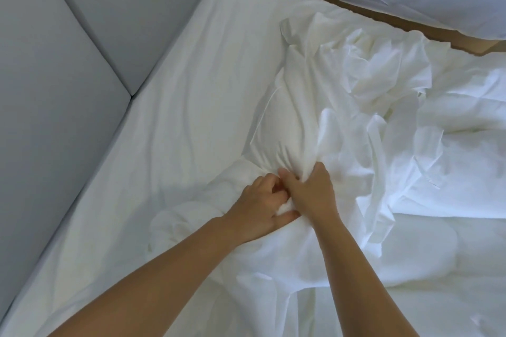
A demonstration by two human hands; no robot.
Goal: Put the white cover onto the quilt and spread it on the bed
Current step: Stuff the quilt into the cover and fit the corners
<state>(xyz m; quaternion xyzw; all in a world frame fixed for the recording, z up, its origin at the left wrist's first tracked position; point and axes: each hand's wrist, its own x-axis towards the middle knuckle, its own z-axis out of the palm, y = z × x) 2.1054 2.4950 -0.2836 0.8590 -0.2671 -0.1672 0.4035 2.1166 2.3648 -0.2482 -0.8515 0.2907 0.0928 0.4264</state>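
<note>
head view showed the job far from done: the white cover (383, 107) lay crumpled across the centre and right of the frame on the bed (178, 85), with what looked like a quilt (282, 128) corner pushed inside it at centre, and nothing was spread flat yet. both arms reached in from the bottom edge, meeting just below centre. the right hand (312, 191) clenched a gathered bunch of cover; the left hand (257, 202), fingers curled, pinched the same fabric, touching the right.
</note>
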